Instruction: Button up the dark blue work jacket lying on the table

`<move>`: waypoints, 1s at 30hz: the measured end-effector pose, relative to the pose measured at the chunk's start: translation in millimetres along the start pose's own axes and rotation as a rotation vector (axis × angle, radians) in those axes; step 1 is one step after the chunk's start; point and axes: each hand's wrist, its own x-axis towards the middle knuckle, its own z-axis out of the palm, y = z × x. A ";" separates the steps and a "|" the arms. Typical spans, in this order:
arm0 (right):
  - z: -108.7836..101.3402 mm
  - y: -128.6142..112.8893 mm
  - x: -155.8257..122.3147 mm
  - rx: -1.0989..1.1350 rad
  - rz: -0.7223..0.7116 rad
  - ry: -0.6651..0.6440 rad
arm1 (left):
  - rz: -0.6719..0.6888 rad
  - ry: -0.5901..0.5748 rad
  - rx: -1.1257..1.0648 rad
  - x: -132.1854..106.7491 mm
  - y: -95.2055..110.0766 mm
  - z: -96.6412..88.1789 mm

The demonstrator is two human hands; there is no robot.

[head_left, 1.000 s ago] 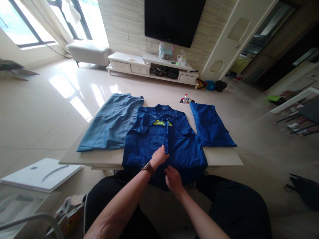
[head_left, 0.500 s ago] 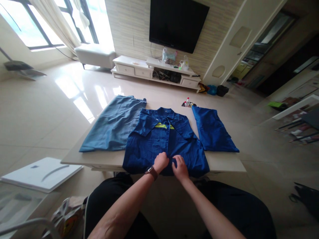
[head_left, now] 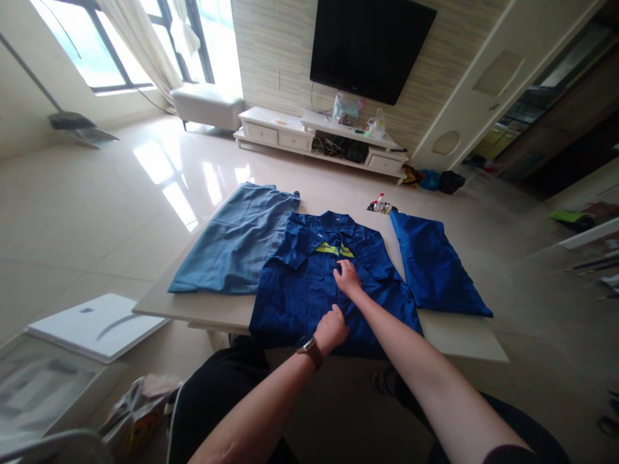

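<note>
A dark blue work jacket (head_left: 300, 303) lies front up, its sleeves folded over the chest and a yellow reflective strip (head_left: 327, 249) showing between them. My left hand (head_left: 333, 330), with a watch (head_left: 308, 349) on the wrist, is closed on the jacket's front edge near the hem. Farther up the front, just below the strip, my right hand (head_left: 348, 280) rests over the cloth, fingers bent and slightly apart from the thumb. A grey-blue folded garment (head_left: 227, 245) lies to the left, another dark blue folded garment (head_left: 438, 264) to the right.
The garments lie on a pale low table (head_left: 464, 335); the jacket's lower end hangs over its near edge. A bottle with a red cap (head_left: 380, 200) shows past the far edge. A flat white box (head_left: 97, 325) is at the left, and a white TV cabinet (head_left: 290, 138) stands beyond.
My right hand has moved up the jacket's front, away from the hem. My left hand stays near the hem, and the view has shifted so that things sit farther right.
</note>
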 end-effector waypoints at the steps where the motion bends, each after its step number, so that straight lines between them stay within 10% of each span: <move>1: -0.5 2.3 7.1 -0.015 0.012 0.016 | 0.014 -0.002 0.001 -2.7 0.8 -1.4; 9: 3.2 13.0 50.9 -0.141 0.061 -0.095 | -0.004 -0.093 0.093 -22.0 15.3 -21.9; 13: -11.5 4.6 48.1 -0.183 0.022 -0.097 | -0.014 -0.086 0.117 -36.8 20.5 -61.0; 16: -31.7 5.6 17.4 -0.171 -0.041 -0.074 | 0.074 0.149 -0.095 -67.3 -3.8 -112.6; 20: -54.7 46.1 -57.5 -0.156 -0.164 -0.068 | 0.024 0.701 -0.551 -128.8 -86.2 -152.5; 25: -62.8 113.3 -135.5 -0.296 -0.234 -0.171 | -0.696 1.255 -0.640 -176.6 -193.0 -82.7; 27: -61.2 123.5 -149.0 -0.320 -0.252 -0.186 | -0.953 1.057 -0.575 -186.1 -206.4 -39.2; 30: -57.0 123.1 -153.8 -0.326 -0.255 -0.126 | -0.965 0.857 -0.494 -201.2 -195.8 5.8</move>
